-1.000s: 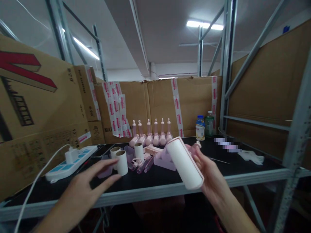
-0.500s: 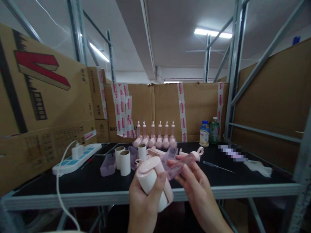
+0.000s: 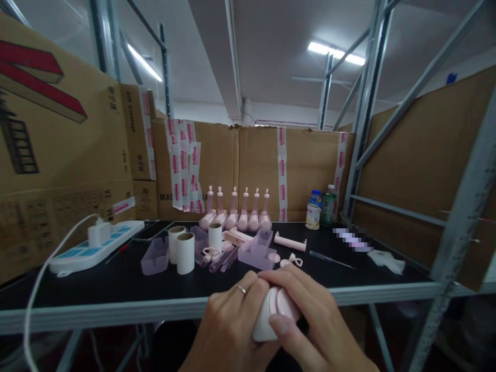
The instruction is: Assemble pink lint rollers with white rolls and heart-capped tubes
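Note:
Both hands are wrapped round a white roll with a pink end cap [image 3: 265, 318], which looks like a lint roller head, in front of the table edge. My left hand [image 3: 232, 320] is closed round its left side. Across its top and right lies my right hand [image 3: 310, 315], with its thumb on the white surface. Much of the roll is hidden by my fingers. Just beyond my right hand are a pink hook cap [image 3: 296, 260] and a pink bar [image 3: 290, 242]. Translucent purple tubes [image 3: 225, 261] lie further left.
White rolls [image 3: 185, 253] stand among purple trays [image 3: 155, 257] at centre left. Several pink handled rollers [image 3: 243, 219] line the back. On the right are a screwdriver [image 3: 331, 259], bottles [image 3: 313, 211] and white cloth [image 3: 386, 261]; a power strip [image 3: 96, 245] sits left.
The translucent tube that was in my right hand no longer shows there. My right hand has moved onto the roll beside my left, and the roll has turned. The view has shifted slightly.

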A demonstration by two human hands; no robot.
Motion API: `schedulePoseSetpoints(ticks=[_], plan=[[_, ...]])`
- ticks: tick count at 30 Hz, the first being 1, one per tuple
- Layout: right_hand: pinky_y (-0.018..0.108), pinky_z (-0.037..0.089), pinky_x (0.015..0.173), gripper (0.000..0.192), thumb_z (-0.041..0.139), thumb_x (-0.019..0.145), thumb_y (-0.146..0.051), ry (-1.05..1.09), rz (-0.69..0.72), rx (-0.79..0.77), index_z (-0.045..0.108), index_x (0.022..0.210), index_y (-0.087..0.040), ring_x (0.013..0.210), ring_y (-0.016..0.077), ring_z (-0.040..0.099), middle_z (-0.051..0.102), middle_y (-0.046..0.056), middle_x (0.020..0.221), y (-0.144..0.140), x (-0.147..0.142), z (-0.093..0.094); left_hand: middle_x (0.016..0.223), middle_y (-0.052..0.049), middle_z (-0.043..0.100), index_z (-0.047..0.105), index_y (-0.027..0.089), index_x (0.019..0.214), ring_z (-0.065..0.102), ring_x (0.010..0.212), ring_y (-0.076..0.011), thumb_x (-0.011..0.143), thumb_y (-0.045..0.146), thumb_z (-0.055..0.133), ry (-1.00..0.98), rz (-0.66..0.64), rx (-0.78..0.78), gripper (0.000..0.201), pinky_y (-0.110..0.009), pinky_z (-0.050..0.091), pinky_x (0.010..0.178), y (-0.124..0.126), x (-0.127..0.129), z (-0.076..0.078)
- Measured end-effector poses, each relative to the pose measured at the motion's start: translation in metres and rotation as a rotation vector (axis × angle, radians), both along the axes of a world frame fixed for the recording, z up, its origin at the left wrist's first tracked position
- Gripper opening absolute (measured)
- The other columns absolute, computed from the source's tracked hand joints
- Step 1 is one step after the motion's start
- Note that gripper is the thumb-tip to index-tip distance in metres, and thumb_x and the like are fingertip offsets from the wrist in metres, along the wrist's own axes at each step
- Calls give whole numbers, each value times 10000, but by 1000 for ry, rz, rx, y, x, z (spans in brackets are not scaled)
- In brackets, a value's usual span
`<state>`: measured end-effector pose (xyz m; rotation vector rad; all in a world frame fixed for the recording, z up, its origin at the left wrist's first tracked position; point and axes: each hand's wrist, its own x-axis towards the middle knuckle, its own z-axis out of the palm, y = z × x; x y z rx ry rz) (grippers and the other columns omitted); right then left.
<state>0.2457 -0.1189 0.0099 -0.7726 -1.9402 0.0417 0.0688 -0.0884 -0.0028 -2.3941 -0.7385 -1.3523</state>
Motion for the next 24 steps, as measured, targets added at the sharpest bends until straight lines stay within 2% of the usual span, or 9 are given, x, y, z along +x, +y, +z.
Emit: schedulePoseSetpoints(ticks=[3, 8, 15, 20, 22, 24], plan=[[251, 562, 830, 327, 546, 1004, -392, -45, -2, -29, 661, 1255, -218, 975, 217, 729, 747, 77, 1113, 2, 2, 5, 803, -26, 677, 528, 228, 976, 699, 654, -192, 1024, 386, 446, 22, 68, 95, 184, -286, 461, 519, 0, 0, 2], [248, 565, 849, 337, 471, 1031, -323, -98, 9, -76, 657, 1264, -165, 956, 196, 741, 761, 82, 1086, 1, 6, 10, 818, -61, 714, 562, 218, 939, 720, 755, -233, 1019, 463, 467, 62, 126, 220, 275, -303, 460, 529, 1, -2, 8], [253, 557, 902, 342, 383, 1012, -169, -65, -61, 2, 670, 1188, -105, 1007, 192, 756, 782, 114, 1111, 4, 0, 2, 822, -51, 710, 597, 213, 940, 684, 745, -222, 970, 524, 566, 111, 159, 202, 314, -294, 408, 506, 2, -4, 6], [216, 532, 760, 319, 387, 1016, -173, 40, -117, -114, 684, 1128, -139, 821, 147, 742, 781, 55, 971, 3, -2, 1, 831, -52, 692, 596, 211, 1019, 670, 792, -245, 918, 555, 633, 122, 217, 248, 360, -309, 419, 565, 2, -3, 3], [206, 503, 702, 298, 399, 1028, -195, 83, -125, -162, 691, 1082, -169, 736, 126, 701, 757, 23, 899, 2, -2, 2, 819, -50, 684, 588, 204, 1007, 660, 776, -248, 899, 519, 670, 116, 205, 226, 343, -317, 433, 585, 2, -2, 3], [208, 461, 640, 282, 419, 1039, -233, 107, -141, -184, 687, 960, -193, 652, 116, 643, 703, -6, 786, 2, -2, 3, 816, -44, 680, 580, 205, 1002, 655, 766, -243, 889, 494, 691, 92, 149, 156, 329, -324, 467, 627, 2, -1, 5]])
